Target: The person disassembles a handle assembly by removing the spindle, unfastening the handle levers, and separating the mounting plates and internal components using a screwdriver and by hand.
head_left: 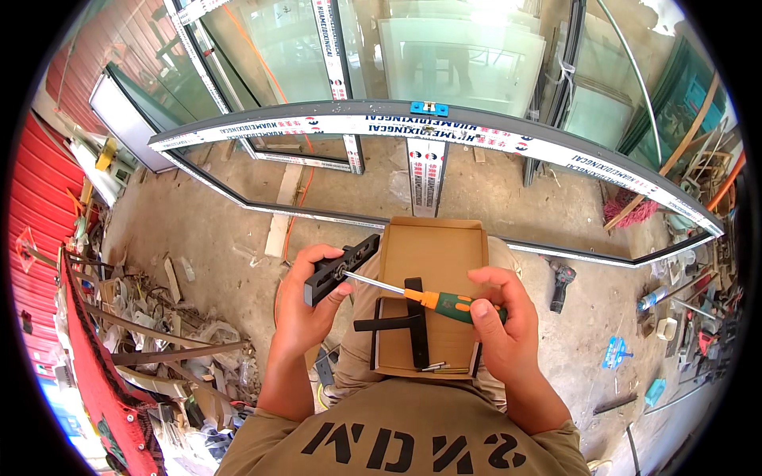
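Note:
My left hand [302, 317] is closed around a long black hardware block [321, 284] with recesses along its face, held tilted to the left of my lap. In my right hand [512, 329] is a screwdriver [451, 305] with an orange and green handle, gripped between thumb and fingers. Its shaft points left, and the tip meets the block's face; the exact contact is too small to make out. Below, on my lap, lies an opened cardboard box [432, 246]. A black lever handle [418, 341] and several small screws or pins [443, 368] rest in it.
A large grey window frame [373, 111] with printed tape stands across ahead, a blue clip [429, 109] on its top edge. A cordless drill [563, 287] lies on the floor at right, near a blue brush-like tool [615, 352]. Scrap piles [198, 373] fill the left.

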`<state>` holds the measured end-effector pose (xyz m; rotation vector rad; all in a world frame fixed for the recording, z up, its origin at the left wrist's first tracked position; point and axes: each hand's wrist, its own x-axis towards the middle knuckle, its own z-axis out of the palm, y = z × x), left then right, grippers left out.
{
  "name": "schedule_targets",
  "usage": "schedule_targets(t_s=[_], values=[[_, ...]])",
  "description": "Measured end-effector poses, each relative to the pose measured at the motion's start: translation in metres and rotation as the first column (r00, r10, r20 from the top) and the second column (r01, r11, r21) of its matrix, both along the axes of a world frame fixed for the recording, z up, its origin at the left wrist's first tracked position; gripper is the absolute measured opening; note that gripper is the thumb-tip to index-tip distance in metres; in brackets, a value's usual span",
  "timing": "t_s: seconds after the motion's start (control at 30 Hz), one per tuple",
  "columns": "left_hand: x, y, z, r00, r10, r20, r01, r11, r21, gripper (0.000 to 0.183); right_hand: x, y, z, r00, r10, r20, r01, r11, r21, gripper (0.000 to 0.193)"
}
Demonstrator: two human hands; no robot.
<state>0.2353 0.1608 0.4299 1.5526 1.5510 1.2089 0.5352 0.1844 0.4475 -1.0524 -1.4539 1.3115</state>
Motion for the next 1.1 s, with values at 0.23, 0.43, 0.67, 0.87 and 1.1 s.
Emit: schedule_targets(t_s=[0.23,0.43,0.67,0.87,1.1], values=[[0.001,0.003,0.002,0.995,0.066,-0.07,-0.064,0.998,0.028,0.045,0.0,-0.001,0.0,0.999,0.01,-0.04,-0.017,0.984,-0.178,0.044],[0.001,0.004,0.002,0.997,0.073,-0.028,-0.073,0.997,0.012,0.044,-0.002,-0.002,-0.009,0.999,-0.006,-0.05,0.008,0.999,0.04,0.046],[0.001,0.001,0.002,1.0,-0.015,0.004,0.015,0.999,-0.041,0.043,0.0,-0.004,-0.004,0.998,0.064,-0.014,-0.064,0.998,0.029,0.049],[0.003,0.003,0.009,0.989,0.003,-0.149,-0.002,1.0,0.008,0.04,-0.003,-0.006,0.003,0.995,0.101,0.01,-0.1,0.994,-0.045,0.046],[-0.001,0.0,0.011,0.983,0.002,-0.184,-0.01,0.999,-0.043,0.046,-0.006,-0.011,-0.003,0.999,0.039,0.007,-0.037,0.985,-0.168,0.043]])
